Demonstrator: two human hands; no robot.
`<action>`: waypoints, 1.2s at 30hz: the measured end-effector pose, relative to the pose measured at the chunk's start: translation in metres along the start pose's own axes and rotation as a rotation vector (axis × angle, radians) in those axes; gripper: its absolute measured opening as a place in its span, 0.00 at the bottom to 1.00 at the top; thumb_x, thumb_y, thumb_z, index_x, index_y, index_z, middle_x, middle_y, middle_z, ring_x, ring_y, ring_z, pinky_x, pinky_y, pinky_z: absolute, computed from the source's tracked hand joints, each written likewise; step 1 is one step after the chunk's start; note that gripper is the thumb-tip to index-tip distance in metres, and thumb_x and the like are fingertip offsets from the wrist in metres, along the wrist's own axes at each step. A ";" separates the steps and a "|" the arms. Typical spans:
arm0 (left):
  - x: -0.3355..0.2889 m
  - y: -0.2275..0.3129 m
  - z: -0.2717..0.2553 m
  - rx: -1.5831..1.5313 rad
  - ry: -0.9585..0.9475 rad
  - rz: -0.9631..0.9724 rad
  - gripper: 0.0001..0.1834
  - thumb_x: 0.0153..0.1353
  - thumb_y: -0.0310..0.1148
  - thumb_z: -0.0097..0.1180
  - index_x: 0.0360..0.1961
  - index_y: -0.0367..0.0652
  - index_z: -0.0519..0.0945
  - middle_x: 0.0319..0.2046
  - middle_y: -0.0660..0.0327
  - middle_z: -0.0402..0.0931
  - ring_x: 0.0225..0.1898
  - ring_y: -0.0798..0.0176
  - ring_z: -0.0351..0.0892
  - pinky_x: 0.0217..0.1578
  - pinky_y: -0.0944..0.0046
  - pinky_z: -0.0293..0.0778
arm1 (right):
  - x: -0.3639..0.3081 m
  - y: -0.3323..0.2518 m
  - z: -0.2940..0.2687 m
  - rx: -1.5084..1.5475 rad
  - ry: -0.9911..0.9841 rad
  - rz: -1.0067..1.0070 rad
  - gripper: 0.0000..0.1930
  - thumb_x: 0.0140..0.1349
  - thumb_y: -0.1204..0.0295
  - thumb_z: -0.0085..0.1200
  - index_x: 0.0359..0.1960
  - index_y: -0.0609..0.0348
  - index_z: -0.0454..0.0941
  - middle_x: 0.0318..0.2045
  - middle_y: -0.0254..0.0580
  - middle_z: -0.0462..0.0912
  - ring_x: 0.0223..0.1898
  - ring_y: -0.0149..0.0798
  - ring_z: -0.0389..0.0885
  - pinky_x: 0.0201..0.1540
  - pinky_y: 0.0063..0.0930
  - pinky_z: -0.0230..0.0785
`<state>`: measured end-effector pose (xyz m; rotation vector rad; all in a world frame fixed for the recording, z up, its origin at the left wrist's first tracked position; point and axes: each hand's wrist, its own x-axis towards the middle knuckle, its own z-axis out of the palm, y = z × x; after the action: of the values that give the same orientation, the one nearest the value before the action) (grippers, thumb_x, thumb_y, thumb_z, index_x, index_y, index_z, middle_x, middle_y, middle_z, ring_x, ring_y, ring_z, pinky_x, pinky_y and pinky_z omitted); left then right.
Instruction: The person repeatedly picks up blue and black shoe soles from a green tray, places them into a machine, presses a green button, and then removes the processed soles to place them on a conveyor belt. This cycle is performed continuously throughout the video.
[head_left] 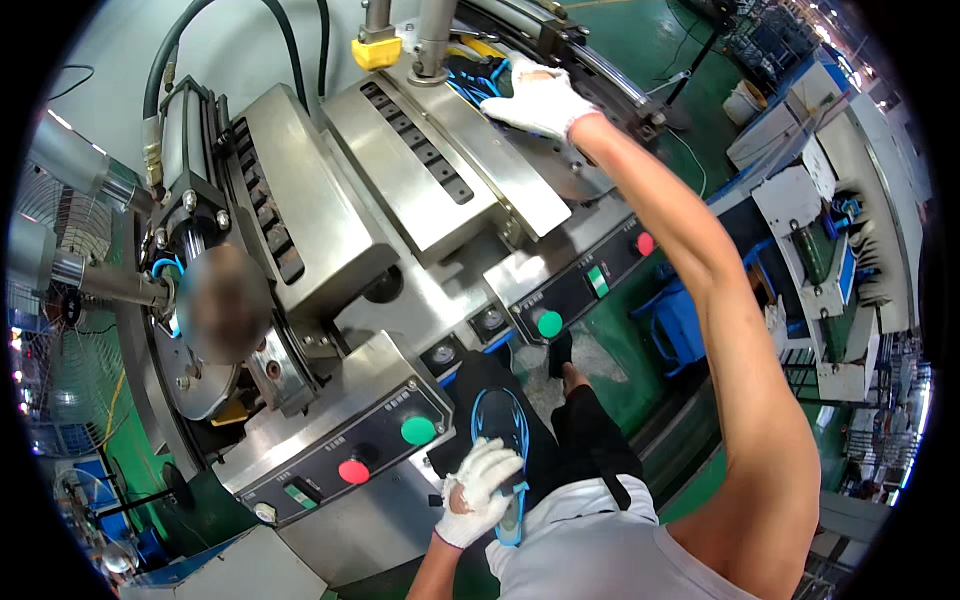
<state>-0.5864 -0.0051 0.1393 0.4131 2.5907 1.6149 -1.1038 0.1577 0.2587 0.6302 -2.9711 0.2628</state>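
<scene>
My left hand, in a white glove with bare skin showing through it, is closed round a black shoe with bright blue trim. That shoe lies lengthwise over my lap, in front of the machine's lower panel. My right arm reaches far out to the machine's right station. There my right hand, also white-gloved, grips the near end of a second black and blue shoe. Its thumb is spread to one side and its fingers to the other. The second shoe sits beneath a metal press post, partly hidden by it.
Slotted steel housings stand between the stations. Control panels with a green button and a red button face me. At left, a round clamp station is partly blurred. A blue plastic stool and a brush machine are at right.
</scene>
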 end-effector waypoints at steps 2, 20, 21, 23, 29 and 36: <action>-0.007 -0.002 0.003 -0.007 0.045 -0.029 0.30 0.43 0.19 0.72 0.53 0.43 0.85 0.55 0.53 0.84 0.65 0.41 0.78 0.72 0.38 0.68 | -0.094 -0.023 0.005 0.371 0.316 -0.202 0.38 0.68 0.47 0.57 0.68 0.68 0.72 0.72 0.65 0.69 0.74 0.58 0.69 0.75 0.48 0.63; 0.062 0.067 0.087 0.026 0.156 -0.037 0.16 0.61 0.19 0.64 0.52 0.33 0.84 0.55 0.48 0.82 0.59 0.47 0.81 0.67 0.50 0.70 | -0.544 -0.001 0.015 0.852 -0.194 0.151 0.60 0.55 0.49 0.71 0.82 0.64 0.48 0.79 0.66 0.54 0.81 0.61 0.51 0.82 0.48 0.48; 0.076 0.088 0.100 -0.014 0.170 -0.004 0.16 0.60 0.19 0.65 0.51 0.34 0.84 0.54 0.48 0.83 0.59 0.47 0.81 0.68 0.50 0.69 | -0.573 -0.003 0.005 0.900 -0.235 0.231 0.61 0.54 0.49 0.72 0.82 0.64 0.48 0.79 0.66 0.54 0.81 0.61 0.52 0.81 0.45 0.50; 0.109 0.131 0.132 -0.014 0.109 0.193 0.19 0.56 0.17 0.68 0.50 0.36 0.84 0.53 0.49 0.83 0.59 0.46 0.81 0.69 0.45 0.68 | -0.616 -0.005 0.007 0.874 -0.049 0.270 0.62 0.53 0.49 0.73 0.82 0.65 0.48 0.78 0.66 0.55 0.81 0.61 0.54 0.81 0.45 0.51; 0.187 0.299 0.236 -0.079 -0.420 0.934 0.27 0.47 0.19 0.70 0.52 0.43 0.84 0.58 0.46 0.80 0.63 0.35 0.77 0.70 0.32 0.65 | -0.634 0.052 -0.016 0.677 0.873 0.630 0.48 0.60 0.61 0.71 0.76 0.67 0.57 0.73 0.57 0.63 0.75 0.55 0.60 0.78 0.46 0.52; 0.167 0.261 0.300 -0.095 -0.495 1.080 0.30 0.54 0.29 0.73 0.61 0.44 0.82 0.64 0.44 0.76 0.66 0.30 0.73 0.68 0.27 0.67 | -0.653 0.271 -0.061 0.608 1.636 0.815 0.23 0.66 0.72 0.69 0.60 0.65 0.78 0.49 0.36 0.85 0.48 0.32 0.83 0.55 0.33 0.78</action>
<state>-0.6394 0.4085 0.2515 2.1244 1.9244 1.4675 -0.6168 0.6706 0.1962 -0.6164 -1.3158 1.0600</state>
